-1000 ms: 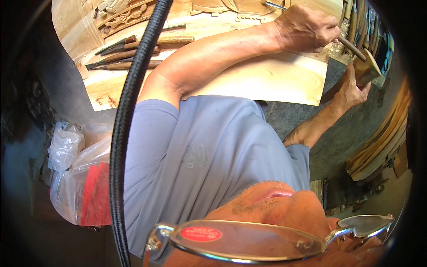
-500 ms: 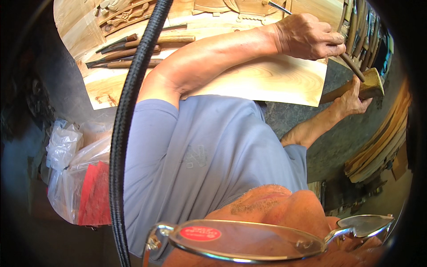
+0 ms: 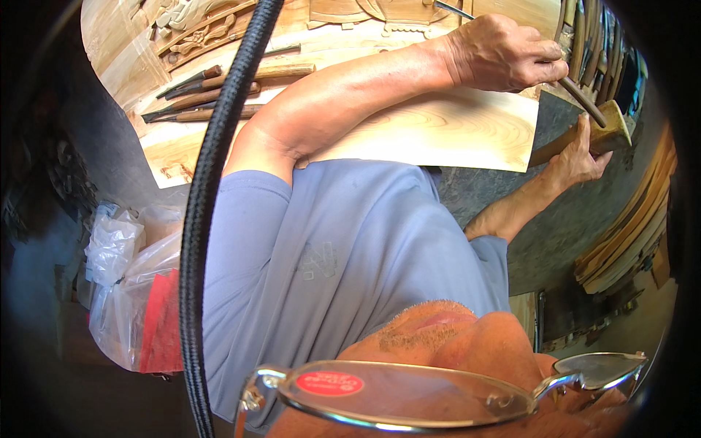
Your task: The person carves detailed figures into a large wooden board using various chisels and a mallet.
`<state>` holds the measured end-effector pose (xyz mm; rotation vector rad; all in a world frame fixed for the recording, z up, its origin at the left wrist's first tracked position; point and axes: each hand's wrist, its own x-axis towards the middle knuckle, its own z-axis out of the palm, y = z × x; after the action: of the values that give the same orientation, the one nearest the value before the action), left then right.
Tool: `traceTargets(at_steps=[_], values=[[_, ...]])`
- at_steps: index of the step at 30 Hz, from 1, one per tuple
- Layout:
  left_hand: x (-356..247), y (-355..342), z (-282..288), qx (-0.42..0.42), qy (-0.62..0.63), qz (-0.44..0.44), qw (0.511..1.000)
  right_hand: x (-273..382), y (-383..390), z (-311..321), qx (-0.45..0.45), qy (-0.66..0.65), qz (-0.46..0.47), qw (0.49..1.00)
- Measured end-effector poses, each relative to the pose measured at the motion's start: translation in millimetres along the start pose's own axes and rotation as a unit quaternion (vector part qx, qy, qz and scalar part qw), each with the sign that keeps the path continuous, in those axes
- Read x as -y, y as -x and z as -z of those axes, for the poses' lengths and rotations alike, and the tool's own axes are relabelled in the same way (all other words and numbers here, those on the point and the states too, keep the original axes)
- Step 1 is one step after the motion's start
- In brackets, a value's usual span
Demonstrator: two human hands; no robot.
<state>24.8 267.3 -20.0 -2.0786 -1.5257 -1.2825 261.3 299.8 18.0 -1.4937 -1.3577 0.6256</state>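
Observation:
My left arm reaches across a pale wooden board, and its hand is closed around a chisel. The chisel's thin metal blade shows beyond the fist, slanting up over the carved wood; its tip is cut off by the upper edge. Its brown handle end points down to the right and overlaps the head of a wooden mallet; I cannot tell whether they touch. My right hand grips the mallet near its head, past the board's right end, thumb raised along it.
Several wooden-handled chisels lie on the bench at left. Carved wood panels sit at the far side. More tools stand in a row at upper right. Stacked boards are at right, plastic bags at left. A black cord crosses the view.
The whole view has shifted slightly. My left hand still holds the chisel and my right hand the mallet; the mallet head and chisel handle end sit slightly higher in view.

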Motion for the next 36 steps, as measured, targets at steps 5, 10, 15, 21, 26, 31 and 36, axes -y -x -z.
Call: traceTargets(at_steps=[5,10,15,21,26,31,36], values=[[1.0,-0.3,-2.8,-0.014,0.002,0.008,1.000,-3.7,-2.0,1.5,0.005,0.017,0.012,1.000],[9.0,-3.5,2.3,-0.053,0.102,0.024,0.993,0.0,-10.2,-1.6,-0.041,0.020,0.031,0.998],[10.7,-11.1,9.7,-0.072,0.144,0.030,0.987,2.2,-18.5,-5.7,0.034,0.069,0.152,0.985],[5.9,-8.1,15.1,0.000,0.142,0.068,0.988,-6.7,-20.2,-7.1,0.046,0.043,0.153,0.986],[5.4,-5.1,10.9,0.016,0.107,0.079,0.991,13.3,-15.1,-22.0,-0.043,0.048,0.057,0.996],[6.9,-8.3,12.0,-0.001,0.111,0.081,0.990,-11.0,-29.3,-7.7,0.017,-0.058,-0.022,0.998],[6.1,-8.8,14.9,0.006,0.137,0.099,0.986,-3.4,-11.9,-20.5,0.038,-0.018,0.058,0.997]])
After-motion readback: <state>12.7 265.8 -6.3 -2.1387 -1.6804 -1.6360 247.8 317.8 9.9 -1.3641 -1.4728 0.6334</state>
